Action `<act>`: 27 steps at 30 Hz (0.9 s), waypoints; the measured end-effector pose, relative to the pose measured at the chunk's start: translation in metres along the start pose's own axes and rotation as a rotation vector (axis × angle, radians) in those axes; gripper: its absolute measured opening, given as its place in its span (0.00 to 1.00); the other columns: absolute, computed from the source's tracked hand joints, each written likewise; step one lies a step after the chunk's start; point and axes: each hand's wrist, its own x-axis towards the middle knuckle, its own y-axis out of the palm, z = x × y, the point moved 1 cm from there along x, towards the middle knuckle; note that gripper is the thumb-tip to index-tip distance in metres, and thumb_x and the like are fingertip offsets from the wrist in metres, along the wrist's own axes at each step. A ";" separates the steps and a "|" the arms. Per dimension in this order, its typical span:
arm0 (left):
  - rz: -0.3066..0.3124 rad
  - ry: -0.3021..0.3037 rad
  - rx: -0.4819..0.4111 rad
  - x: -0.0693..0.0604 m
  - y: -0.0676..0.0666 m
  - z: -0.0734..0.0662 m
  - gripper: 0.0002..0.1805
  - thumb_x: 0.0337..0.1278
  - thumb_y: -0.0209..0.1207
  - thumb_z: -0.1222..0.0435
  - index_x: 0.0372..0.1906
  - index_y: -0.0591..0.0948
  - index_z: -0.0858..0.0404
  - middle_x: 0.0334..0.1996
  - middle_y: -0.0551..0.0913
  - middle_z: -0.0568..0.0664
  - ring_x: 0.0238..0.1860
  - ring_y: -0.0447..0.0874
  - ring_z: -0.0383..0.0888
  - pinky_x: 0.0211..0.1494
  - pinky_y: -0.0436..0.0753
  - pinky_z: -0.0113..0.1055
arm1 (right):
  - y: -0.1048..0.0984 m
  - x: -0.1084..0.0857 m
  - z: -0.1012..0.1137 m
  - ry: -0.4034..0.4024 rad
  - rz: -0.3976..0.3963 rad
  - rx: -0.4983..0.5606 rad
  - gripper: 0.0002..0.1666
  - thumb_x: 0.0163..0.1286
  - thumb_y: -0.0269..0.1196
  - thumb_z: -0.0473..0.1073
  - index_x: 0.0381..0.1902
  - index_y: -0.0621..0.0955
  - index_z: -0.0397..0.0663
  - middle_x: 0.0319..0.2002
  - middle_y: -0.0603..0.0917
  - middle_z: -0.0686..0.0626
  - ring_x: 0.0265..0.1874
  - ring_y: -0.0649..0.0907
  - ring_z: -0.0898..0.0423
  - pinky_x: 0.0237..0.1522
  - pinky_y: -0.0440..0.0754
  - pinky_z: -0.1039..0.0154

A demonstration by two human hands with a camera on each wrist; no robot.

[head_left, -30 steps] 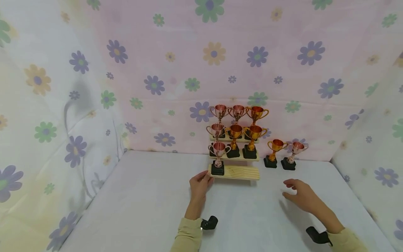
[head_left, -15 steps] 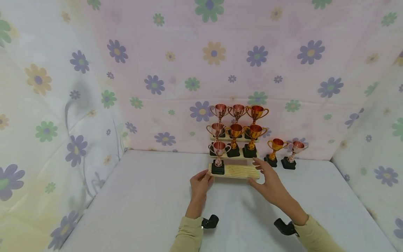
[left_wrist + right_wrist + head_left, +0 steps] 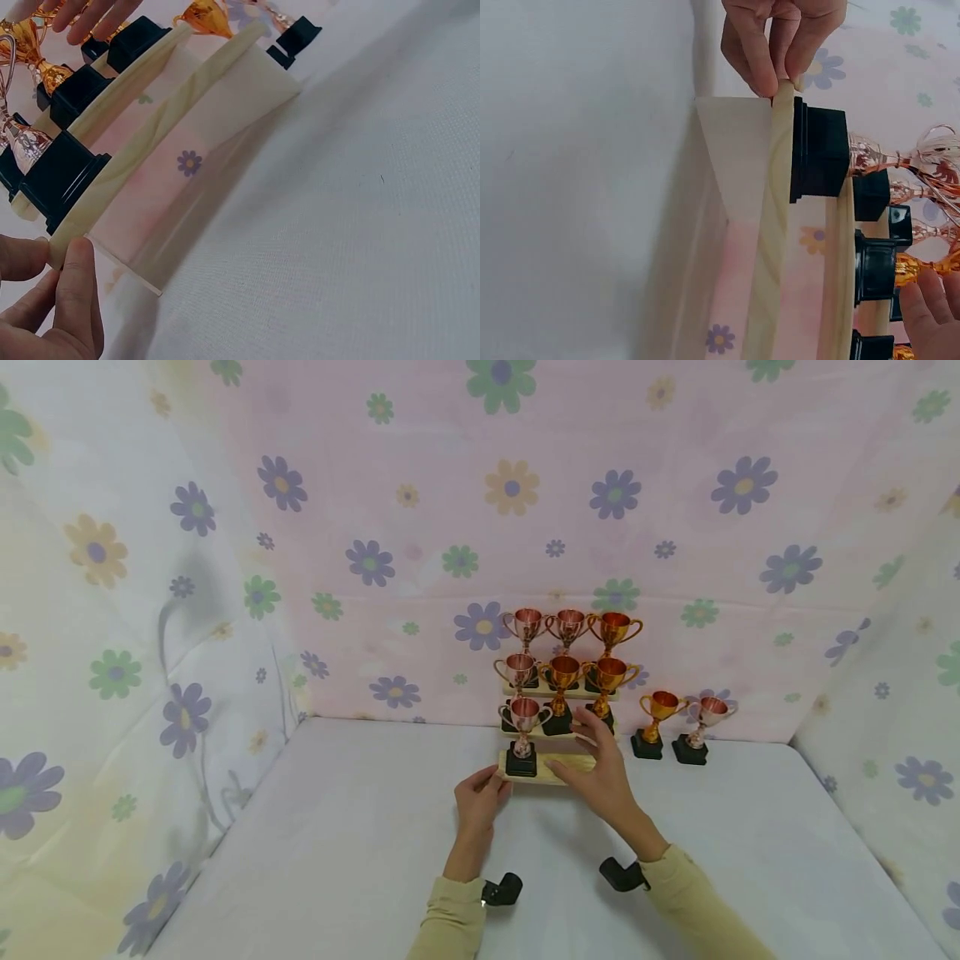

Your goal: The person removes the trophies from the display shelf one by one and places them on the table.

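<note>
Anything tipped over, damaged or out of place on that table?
Nothing looks tipped or damaged. Only a gold trophy and a pink trophy stand out: both sit on the table, right of the stepped shelf holding the others.

Khaki sleeves [image 3: 450,917] – black wrist cameras [image 3: 508,888]

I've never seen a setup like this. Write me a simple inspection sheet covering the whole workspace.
Surface: white table, fabric-like texture.
Job's things: three-tier wooden stand; top-tier trophies, two pinkish, one gold; middle-tier trophies, one pinkish, two gold; pinkish front-tier trophy at the left end; loose gold trophy and loose pinkish trophy upright on the table, right of the stand.
Clutter: nothing seen.
Grips: left hand pinches the front tier's left end; right hand is close to the middle-tier trophies, contact unclear.
Cables: nothing plainly seen.
Surroundings: flowered cloth behind and on both sides.
</note>
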 end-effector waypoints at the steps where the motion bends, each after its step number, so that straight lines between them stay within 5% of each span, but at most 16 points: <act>1: 0.000 0.000 0.003 0.000 0.000 0.000 0.16 0.71 0.57 0.74 0.57 0.78 0.80 0.50 0.81 0.68 0.43 0.85 0.44 0.52 0.88 0.36 | 0.002 0.001 -0.001 0.003 -0.014 0.014 0.50 0.56 0.77 0.32 0.74 0.65 0.39 0.69 0.70 0.35 0.64 0.75 0.38 0.66 0.74 0.37; 12: 0.016 0.005 -0.002 -0.002 0.000 0.000 0.15 0.70 0.57 0.74 0.56 0.79 0.80 0.44 0.82 0.62 0.38 0.84 0.40 0.48 0.89 0.33 | 0.023 0.013 -0.002 0.064 -0.058 0.097 0.50 0.58 0.75 0.29 0.75 0.64 0.38 0.72 0.68 0.37 0.64 0.77 0.38 0.66 0.75 0.39; 17: 0.027 -0.005 -0.012 -0.003 -0.001 -0.002 0.16 0.70 0.57 0.74 0.57 0.78 0.80 0.43 0.82 0.60 0.37 0.84 0.40 0.49 0.89 0.36 | 0.026 0.021 0.019 0.080 -0.041 0.140 0.47 0.59 0.73 0.25 0.73 0.64 0.30 0.70 0.68 0.29 0.63 0.75 0.29 0.65 0.74 0.34; 27: 0.039 -0.001 -0.004 -0.028 0.000 -0.033 0.15 0.70 0.56 0.76 0.56 0.77 0.83 0.41 0.82 0.61 0.38 0.85 0.43 0.54 0.88 0.42 | 0.029 0.039 0.046 0.084 -0.027 0.142 0.37 0.58 0.73 0.27 0.64 0.73 0.28 0.58 0.80 0.30 0.56 0.82 0.36 0.59 0.80 0.38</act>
